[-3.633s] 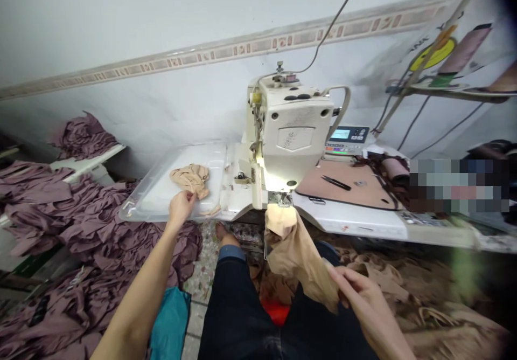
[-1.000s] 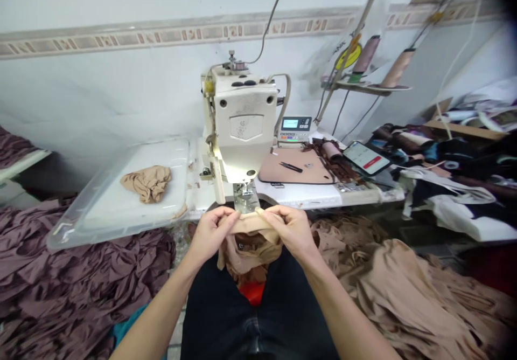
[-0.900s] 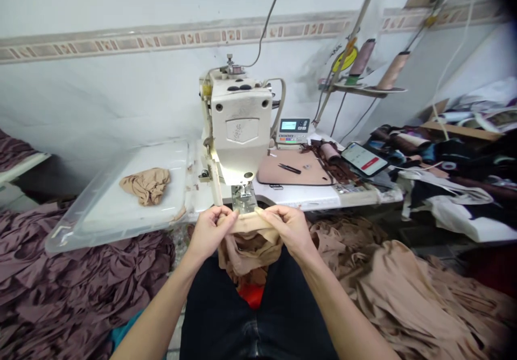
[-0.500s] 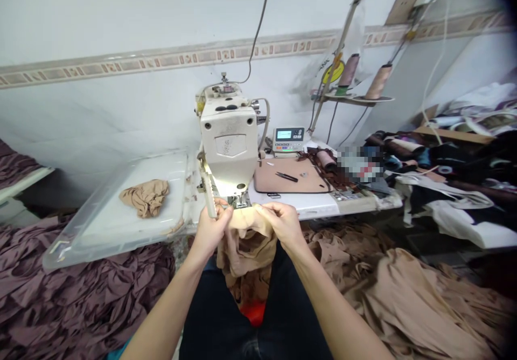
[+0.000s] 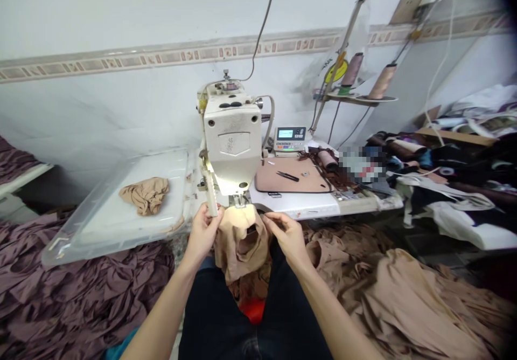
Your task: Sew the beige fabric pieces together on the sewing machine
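A sheer beige knit fabric piece [image 5: 240, 247] hangs from under the presser foot [image 5: 240, 201] of a white industrial sewing machine [image 5: 232, 144], with a dark opening showing in its folds. My left hand [image 5: 202, 234] grips the fabric's upper left edge, just below the needle area. My right hand [image 5: 286, 236] sits at the fabric's right edge, fingers extended and slightly apart, barely touching it. A crumpled bundle of the same beige fabric [image 5: 144, 195] lies in a transparent plastic tray [image 5: 109, 230], out of reach of both hands.
A heap of mauve fabric [image 5: 81, 295] lies to the left and a beige heap [image 5: 404, 306] to the right. A pink mat [image 5: 291, 177] holds small snips. A control panel [image 5: 290, 138] stands behind. Thread cones [image 5: 382, 81] sit on a shelf. Cluttered textiles [image 5: 444, 187] fill the right.
My hands, earlier pinching a stretched fabric band together under the presser foot, have moved apart. The fabric now hangs loosely and shows an opening. The view has shifted slightly.
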Motion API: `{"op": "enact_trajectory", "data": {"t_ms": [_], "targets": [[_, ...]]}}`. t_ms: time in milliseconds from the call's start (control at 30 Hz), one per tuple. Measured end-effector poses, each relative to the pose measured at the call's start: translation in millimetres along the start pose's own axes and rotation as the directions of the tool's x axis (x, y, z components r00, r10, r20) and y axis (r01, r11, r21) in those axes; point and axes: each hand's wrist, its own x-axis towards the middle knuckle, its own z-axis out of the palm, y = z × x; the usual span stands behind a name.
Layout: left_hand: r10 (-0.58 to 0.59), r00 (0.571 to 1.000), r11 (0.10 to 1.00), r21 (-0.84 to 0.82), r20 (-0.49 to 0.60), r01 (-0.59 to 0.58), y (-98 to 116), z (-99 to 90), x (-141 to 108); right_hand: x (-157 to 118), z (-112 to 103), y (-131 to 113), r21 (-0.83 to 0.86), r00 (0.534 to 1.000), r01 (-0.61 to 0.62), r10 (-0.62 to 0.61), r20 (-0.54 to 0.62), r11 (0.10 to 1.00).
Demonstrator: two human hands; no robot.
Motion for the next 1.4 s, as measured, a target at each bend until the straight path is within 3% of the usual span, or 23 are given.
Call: {"op": "enact_trajectory", "data": {"t_ms": [67,133,233,333,433,533,633,700,800,833,867,933,1000,1033,1167,1233,1300,1400], "targets": [[0.007,1.000,0.999,0.052,0.009,-0.007,-10,-15.5,-3,-16,-1,3,-0.042,0.997,0.044,-0.047,-0.061,0.998],[-0.001,1.000,0.996,0.089,0.007,0.000,-17,-29.2,-7,-33,5,3,-0.029,0.998,0.022,-0.023,-0.051,0.999],[-0.056,0.998,0.998,0.036,0.001,0.056,-17,-38.7,-15,-53,24,-2,0.057,0.988,-0.084,0.076,0.136,0.995],[-0.184,0.983,0.981,-0.059,0.015,0.185,-8,-33.4,-27,-62,47,-11,0.153,0.916,-0.177,0.106,0.388,0.972],[-0.305,0.952,0.946,-0.099,0.036,0.308,-3,-22.4,-40,-61,60,-19,0.204,0.869,-0.237,0.114,0.481,0.950],[-0.361,0.929,0.926,-0.085,0.082,0.367,-8,-16.4,-52,-57,55,-25,0.191,0.883,-0.251,0.144,0.446,0.949],[-0.332,0.922,0.940,-0.010,0.200,0.341,-15,-20.7,-60,-53,33,-31,0.153,0.851,-0.329,0.222,0.476,0.932],[-0.301,0.869,0.953,0.099,0.394,0.285,-16,-28.2,-63,-50,11,-35,0.145,0.799,-0.407,0.274,0.535,0.902],[-0.255,0.687,0.964,0.237,0.681,0.123,-13,-38.1,-65,-47,-18,-41,0.076,0.712,-0.458,0.314,0.628,0.886],[-0.245,0.661,0.963,0.258,0.709,0.081,-11,-39.3,-66,-48,-25,-42,0.037,0.694,-0.444,0.317,0.647,0.895],[-0.239,0.668,0.961,0.269,0.705,0.059,-10,-38.9,-66,-50,-29,-42,-0.005,0.679,-0.414,0.313,0.663,0.910],[-0.241,0.726,0.959,0.271,0.644,0.078,-8,-33.2,-68,-56,-31,-43,-0.087,0.643,-0.324,0.287,0.710,0.942],[-0.271,0.736,0.958,0.251,0.620,0.142,-8,-22.3,-74,-63,-28,-44,-0.158,0.591,-0.209,0.253,0.766,0.965],[-0.291,0.708,0.955,0.242,0.643,0.172,-9,-16.1,-78,-66,-26,-46,-0.185,0.568,-0.143,0.233,0.789,0.972],[-0.368,0.503,0.925,0.251,0.782,0.286,-14,1.3,-96,-66,-25,-57,-0.221,0.483,0.140,0.128,0.866,0.965],[-0.413,0.465,0.899,0.270,0.783,0.345,-16,0.5,-101,-62,-30,-59,-0.220,0.477,0.200,0.101,0.873,0.955],[-0.428,0.511,0.898,0.285,0.746,0.335,-16,-4.9,-101,-58,-35,-57,-0.235,0.532,0.180,0.107,0.840,0.955],[-0.340,0.667,0.940,0.263,0.663,0.217,-15,-11.8,-96,-57,-37,-48,-0.259,0.637,0.054,0.166,0.752,0.964]]}}
